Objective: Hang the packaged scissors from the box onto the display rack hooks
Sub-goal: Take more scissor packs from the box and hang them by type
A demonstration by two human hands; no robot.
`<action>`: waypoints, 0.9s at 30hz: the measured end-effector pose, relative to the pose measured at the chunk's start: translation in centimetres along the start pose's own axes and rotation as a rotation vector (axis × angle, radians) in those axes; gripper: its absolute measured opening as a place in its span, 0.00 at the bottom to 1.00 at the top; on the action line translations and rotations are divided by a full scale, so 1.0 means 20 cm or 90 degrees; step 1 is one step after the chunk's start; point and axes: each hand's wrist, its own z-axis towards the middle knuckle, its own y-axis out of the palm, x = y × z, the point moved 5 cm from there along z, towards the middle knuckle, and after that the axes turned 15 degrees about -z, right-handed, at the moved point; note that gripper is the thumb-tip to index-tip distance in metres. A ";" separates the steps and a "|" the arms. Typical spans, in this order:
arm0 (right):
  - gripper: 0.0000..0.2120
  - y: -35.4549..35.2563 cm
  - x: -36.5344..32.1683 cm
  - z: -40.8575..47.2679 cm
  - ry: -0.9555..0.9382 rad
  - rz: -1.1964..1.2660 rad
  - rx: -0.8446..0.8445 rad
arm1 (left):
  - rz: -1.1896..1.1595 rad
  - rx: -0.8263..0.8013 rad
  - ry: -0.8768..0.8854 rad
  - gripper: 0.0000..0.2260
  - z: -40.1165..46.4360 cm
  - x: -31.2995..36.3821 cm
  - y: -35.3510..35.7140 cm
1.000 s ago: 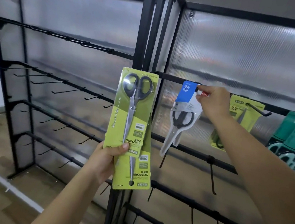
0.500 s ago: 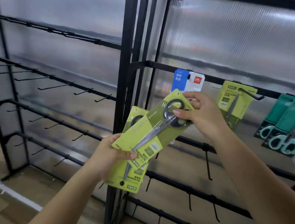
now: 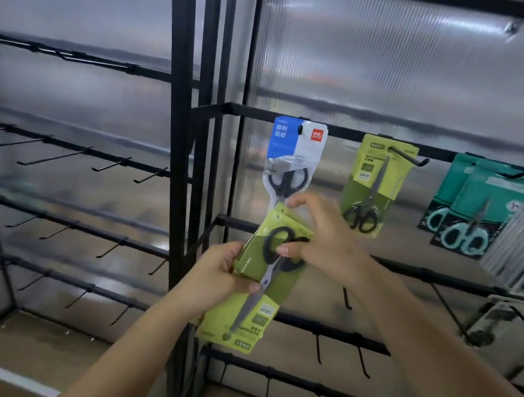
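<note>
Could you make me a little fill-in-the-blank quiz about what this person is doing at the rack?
1. Both hands hold a ____-coloured scissors pack.
2. The blue-and-white pack hangs directly ____ the right hand.
3. The left hand grips the held pack's ____ edge.

Missing words: green; above; left

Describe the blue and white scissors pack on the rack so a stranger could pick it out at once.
Start at the black metal display rack and follow the top rail of its right-hand bay. The blue and white scissors pack hangs on the leftmost hook there, just above the person's right hand. Its neighbours are a lime-green scissors pack and teal scissors packs; it alone has a blue-and-white header.
</note>
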 end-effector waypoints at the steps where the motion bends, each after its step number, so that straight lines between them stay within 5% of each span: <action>1: 0.31 0.00 0.02 0.00 0.019 0.032 -0.058 | 0.049 -0.012 0.004 0.15 0.00 0.00 0.00; 3: 0.27 0.02 0.04 -0.01 0.023 0.088 -0.143 | 0.125 -0.030 0.012 0.17 0.00 0.01 -0.01; 5: 0.16 0.02 0.06 -0.03 0.014 0.091 -0.110 | 0.190 0.010 0.058 0.19 0.00 0.03 -0.01; 8: 0.14 0.00 0.12 -0.06 0.055 0.129 0.022 | 0.281 0.267 0.226 0.23 -0.06 0.08 -0.09; 11: 0.12 -0.03 0.20 -0.10 0.121 0.340 0.142 | 0.064 0.449 0.152 0.36 -0.13 -0.03 -0.16; 13: 0.12 -0.03 0.23 -0.13 0.156 0.514 0.182 | -0.179 0.435 0.062 0.43 -0.13 -0.11 -0.13; 15: 0.12 0.00 0.21 -0.15 0.160 0.632 0.190 | -0.418 0.302 0.013 0.45 -0.08 -0.11 -0.05; 17: 0.16 0.07 0.17 -0.19 0.155 0.693 0.189 | -0.513 0.105 -0.011 0.37 -0.03 -0.06 0.06; 19: 0.21 0.14 0.15 -0.23 0.170 0.711 0.179 | -0.559 0.015 0.033 0.23 0.00 0.00 0.15; 22: 0.17 0.17 0.18 -0.29 0.189 0.612 0.144 | -0.551 0.105 0.091 0.18 0.05 0.03 0.20; 25: 0.36 0.14 0.25 -0.31 0.169 0.480 0.107 | -0.496 0.189 0.106 0.14 0.04 0.01 0.19; 27: 0.35 0.10 0.28 -0.33 0.132 0.297 0.098 | -0.440 0.217 0.110 0.12 0.04 0.00 0.22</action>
